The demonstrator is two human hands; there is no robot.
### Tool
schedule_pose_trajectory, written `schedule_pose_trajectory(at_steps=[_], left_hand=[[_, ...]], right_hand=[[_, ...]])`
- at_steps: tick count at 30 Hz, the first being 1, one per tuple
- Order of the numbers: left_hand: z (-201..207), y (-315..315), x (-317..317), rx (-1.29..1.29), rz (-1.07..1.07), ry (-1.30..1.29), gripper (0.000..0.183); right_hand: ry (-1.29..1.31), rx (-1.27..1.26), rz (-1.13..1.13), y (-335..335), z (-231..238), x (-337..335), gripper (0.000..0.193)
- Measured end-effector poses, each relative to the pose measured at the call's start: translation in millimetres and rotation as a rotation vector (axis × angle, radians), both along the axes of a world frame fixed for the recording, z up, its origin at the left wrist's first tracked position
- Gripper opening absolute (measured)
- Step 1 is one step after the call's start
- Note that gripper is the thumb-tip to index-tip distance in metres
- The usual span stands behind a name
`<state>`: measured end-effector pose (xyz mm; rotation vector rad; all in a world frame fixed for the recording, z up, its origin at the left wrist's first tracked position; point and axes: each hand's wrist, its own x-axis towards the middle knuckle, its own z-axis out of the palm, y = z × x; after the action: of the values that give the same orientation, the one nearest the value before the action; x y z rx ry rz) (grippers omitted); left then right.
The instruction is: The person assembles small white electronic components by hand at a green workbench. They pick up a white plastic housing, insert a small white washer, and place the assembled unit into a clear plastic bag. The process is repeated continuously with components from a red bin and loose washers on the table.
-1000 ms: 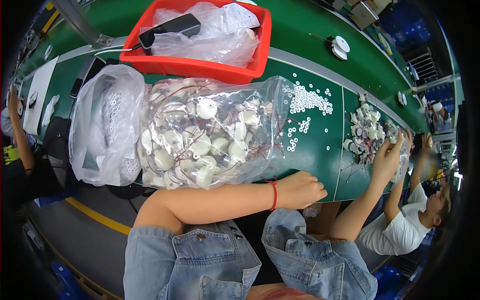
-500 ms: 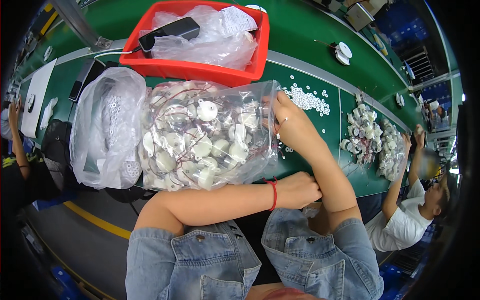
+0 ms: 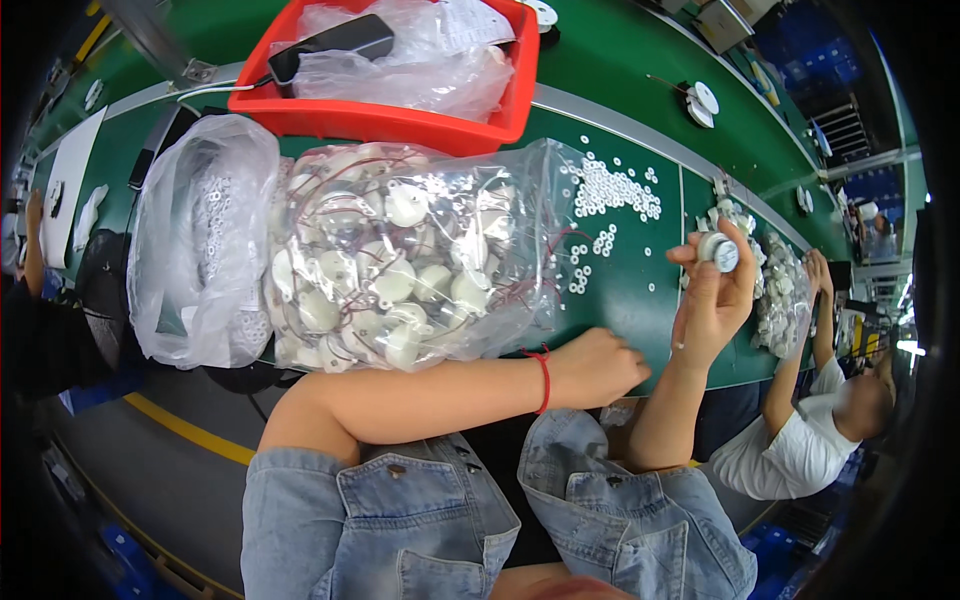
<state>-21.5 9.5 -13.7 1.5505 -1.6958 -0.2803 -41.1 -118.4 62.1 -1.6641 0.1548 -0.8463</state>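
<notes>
My right hand [image 3: 712, 295] is raised over the right part of the bench, its fingers closed around a small round motor [image 3: 720, 252] with a pale face. A tiny white connector hangs beside that wrist. At the bench's front edge rests my left hand [image 3: 598, 368], a red cord round its wrist. Its fingers are curled under, and whatever they may hold is hidden. Left of both hands lies a clear plastic bag [image 3: 400, 270] full of white round motors with dark red wires, its mouth facing right. Small white rings [image 3: 615, 190] lie scattered beyond my left hand.
A red bin [image 3: 380, 125] with plastic bags and a black device [image 3: 335, 48] stands behind the motor bag. Another open bag [image 3: 205, 250] holds white rings at left. More motors and a filled bag [image 3: 785, 295] lie at right, near a co-worker in a white shirt [image 3: 785, 450].
My right hand has left the motor bag's mouth and moved right, now with a round motor in its fingers. My left hand has stayed at the bench edge.
</notes>
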Motion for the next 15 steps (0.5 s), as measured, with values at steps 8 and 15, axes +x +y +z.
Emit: schedule_pose_trajectory(at_steps=[8,15], left_hand=[[23.3,-2.1,7.9,-0.005,0.295,0.446,0.049],[24.1,0.0,7.2,-0.086,0.300,0.270,0.046]], right_hand=[[0.148,0.008,-0.152,-20.1,-40.7,-35.9,0.028],[0.360,0.115,-0.133,-18.2,-57.5,-48.6,0.020]])
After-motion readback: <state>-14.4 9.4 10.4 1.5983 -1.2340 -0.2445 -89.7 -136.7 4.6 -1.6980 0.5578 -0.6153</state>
